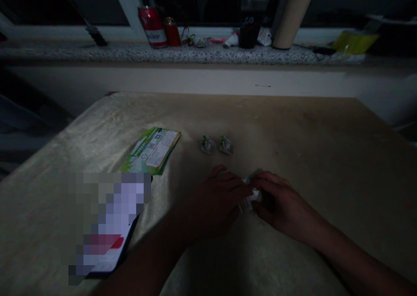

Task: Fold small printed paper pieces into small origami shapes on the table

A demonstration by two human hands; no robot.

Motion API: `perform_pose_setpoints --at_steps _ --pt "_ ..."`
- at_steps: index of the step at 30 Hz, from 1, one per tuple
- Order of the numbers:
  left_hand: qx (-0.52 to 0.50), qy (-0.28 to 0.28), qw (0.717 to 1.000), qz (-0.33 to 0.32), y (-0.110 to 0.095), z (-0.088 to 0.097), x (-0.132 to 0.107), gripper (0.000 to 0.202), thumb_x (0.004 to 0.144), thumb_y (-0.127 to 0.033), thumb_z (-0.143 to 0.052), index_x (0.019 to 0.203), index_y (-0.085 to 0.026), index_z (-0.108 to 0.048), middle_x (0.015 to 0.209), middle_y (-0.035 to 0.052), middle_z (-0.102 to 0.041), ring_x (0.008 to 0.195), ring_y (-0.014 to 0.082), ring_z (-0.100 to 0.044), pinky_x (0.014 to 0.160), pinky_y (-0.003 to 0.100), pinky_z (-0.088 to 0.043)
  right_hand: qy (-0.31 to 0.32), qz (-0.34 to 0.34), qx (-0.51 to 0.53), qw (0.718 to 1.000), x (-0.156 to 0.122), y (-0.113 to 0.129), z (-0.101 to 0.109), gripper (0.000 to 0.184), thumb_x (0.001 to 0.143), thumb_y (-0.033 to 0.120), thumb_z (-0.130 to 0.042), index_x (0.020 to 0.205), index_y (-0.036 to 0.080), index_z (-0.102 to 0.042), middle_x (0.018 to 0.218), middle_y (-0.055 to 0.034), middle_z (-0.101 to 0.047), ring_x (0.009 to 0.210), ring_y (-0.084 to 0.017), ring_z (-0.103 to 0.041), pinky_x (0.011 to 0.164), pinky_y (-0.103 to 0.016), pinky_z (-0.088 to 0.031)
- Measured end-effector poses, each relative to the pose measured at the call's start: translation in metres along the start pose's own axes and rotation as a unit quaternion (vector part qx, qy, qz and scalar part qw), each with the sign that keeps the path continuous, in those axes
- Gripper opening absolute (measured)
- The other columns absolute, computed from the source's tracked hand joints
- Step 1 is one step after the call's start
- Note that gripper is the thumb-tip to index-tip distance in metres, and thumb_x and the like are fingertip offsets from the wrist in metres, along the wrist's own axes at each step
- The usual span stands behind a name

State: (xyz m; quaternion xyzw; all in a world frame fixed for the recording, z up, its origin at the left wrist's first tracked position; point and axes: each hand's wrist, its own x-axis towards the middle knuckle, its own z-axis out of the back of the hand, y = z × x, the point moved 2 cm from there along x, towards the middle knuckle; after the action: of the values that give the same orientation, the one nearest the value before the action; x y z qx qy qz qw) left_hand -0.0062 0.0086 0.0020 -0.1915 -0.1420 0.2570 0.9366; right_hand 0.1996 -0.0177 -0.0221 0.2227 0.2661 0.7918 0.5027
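Both hands meet low on a tan table (319, 139) in dim light. My left hand (216, 202) and my right hand (280, 202) pinch a small white and green piece of folded paper (250, 196) between their fingertips, close to the tabletop. Just beyond the hands lie two small folded paper pieces (207, 145) (226, 144), side by side. A green and white printed leaflet (153, 150) lies flat to the left of them.
A phone (110, 231) with a lit, blurred screen lies at the near left. On the speckled window ledge (97, 50) behind the table stand a red can (152, 26), a dark bottle (252, 14), a cardboard tube (293, 14) and small clutter.
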Motion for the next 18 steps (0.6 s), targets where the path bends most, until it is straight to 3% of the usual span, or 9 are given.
perform_pose_setpoints --at_steps 5,11,18 --pt "0.044 0.02 0.999 -0.008 0.0002 -0.0075 0.001 0.029 0.094 -0.015 -0.062 0.121 -0.025 -0.068 0.127 0.0045 -0.069 0.128 0.0256 -0.054 0.119 0.051 -0.024 -0.009 -0.008 -0.004 1.0 0.0006 -0.0021 -0.0022 0.039 0.079 0.008 -0.068 0.114 0.026 -0.062 0.114 -0.0057 -0.067 0.107 -0.026 -0.064 0.094 -0.045 -0.051" --pt "0.068 0.037 0.997 0.001 -0.0005 -0.0066 0.0012 0.024 0.093 -0.02 -0.069 0.116 -0.028 -0.072 0.126 0.0039 -0.066 0.127 0.0272 -0.052 0.117 0.052 -0.027 -0.009 -0.004 -0.004 1.0 -0.0003 -0.003 -0.001 0.04 0.08 0.009 -0.069 0.114 0.027 -0.061 0.115 -0.005 -0.067 0.108 -0.026 -0.064 0.093 -0.045 -0.05" --pt "0.037 0.029 0.999 0.011 0.0035 -0.0007 0.0003 0.017 0.099 -0.02 -0.062 0.11 -0.028 -0.071 0.121 0.0011 -0.071 0.123 0.0231 -0.057 0.117 0.048 -0.027 -0.005 -0.006 -0.004 1.0 0.0005 -0.0046 -0.0028 0.037 0.08 0.01 -0.07 0.113 0.027 -0.062 0.114 -0.0059 -0.067 0.108 -0.027 -0.064 0.093 -0.045 -0.05"
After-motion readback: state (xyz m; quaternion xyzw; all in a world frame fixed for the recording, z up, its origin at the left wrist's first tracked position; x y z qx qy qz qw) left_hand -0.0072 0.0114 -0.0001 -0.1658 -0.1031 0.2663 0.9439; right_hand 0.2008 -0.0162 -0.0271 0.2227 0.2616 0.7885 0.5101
